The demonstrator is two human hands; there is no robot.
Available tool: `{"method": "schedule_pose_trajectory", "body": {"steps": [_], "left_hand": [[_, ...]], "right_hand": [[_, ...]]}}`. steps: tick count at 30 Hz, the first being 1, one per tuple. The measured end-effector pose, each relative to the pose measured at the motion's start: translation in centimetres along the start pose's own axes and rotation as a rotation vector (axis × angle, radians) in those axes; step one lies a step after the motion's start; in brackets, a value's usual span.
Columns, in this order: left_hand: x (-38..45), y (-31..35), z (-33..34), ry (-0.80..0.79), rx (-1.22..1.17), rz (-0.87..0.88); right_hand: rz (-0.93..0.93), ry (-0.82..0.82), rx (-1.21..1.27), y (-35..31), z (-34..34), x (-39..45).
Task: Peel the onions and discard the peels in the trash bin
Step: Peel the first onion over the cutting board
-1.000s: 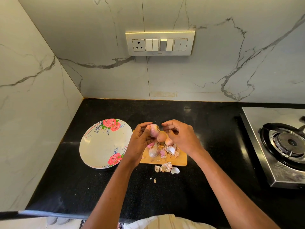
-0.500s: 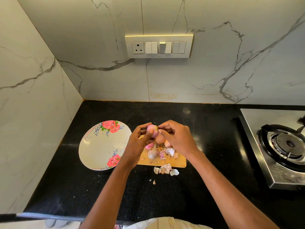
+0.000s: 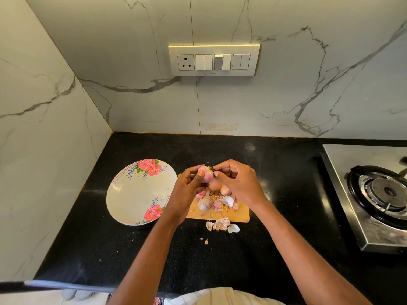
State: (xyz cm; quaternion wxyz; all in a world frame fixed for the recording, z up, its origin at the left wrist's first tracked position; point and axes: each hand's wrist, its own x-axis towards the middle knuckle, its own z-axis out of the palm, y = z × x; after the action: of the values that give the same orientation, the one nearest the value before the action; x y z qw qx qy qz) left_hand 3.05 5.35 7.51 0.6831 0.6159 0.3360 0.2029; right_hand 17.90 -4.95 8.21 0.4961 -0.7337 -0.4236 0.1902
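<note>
the left hand (image 3: 187, 190) grips a small pink onion (image 3: 206, 173), its dark tip end aimed right at the right hand (image 3: 236, 183), whose fingertips pinch that tip. a second ago the right hand was just clear of it. below lies the cutting board (image 3: 240, 213).

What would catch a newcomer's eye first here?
Both hands meet mid-frame over the board: the left hand holds a pink onion while the right hand pinches at its top. Peels lie on the black counter before the board. A rose-patterned plate sits left.
</note>
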Motion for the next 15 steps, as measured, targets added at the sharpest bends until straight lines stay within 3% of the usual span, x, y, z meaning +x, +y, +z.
{"method": "schedule_pose_trajectory", "body": {"steps": [9,15], "left_hand": [[0.02,-0.28,-0.02,-0.016,0.008,-0.004],[0.15,-0.49,-0.51,-0.061,0.097,0.044]], "right_hand": [[-0.006,-0.029,-0.067,0.15,-0.26,-0.38],[-0.003,0.036,-0.089,0.09,0.41,-0.52]]}}
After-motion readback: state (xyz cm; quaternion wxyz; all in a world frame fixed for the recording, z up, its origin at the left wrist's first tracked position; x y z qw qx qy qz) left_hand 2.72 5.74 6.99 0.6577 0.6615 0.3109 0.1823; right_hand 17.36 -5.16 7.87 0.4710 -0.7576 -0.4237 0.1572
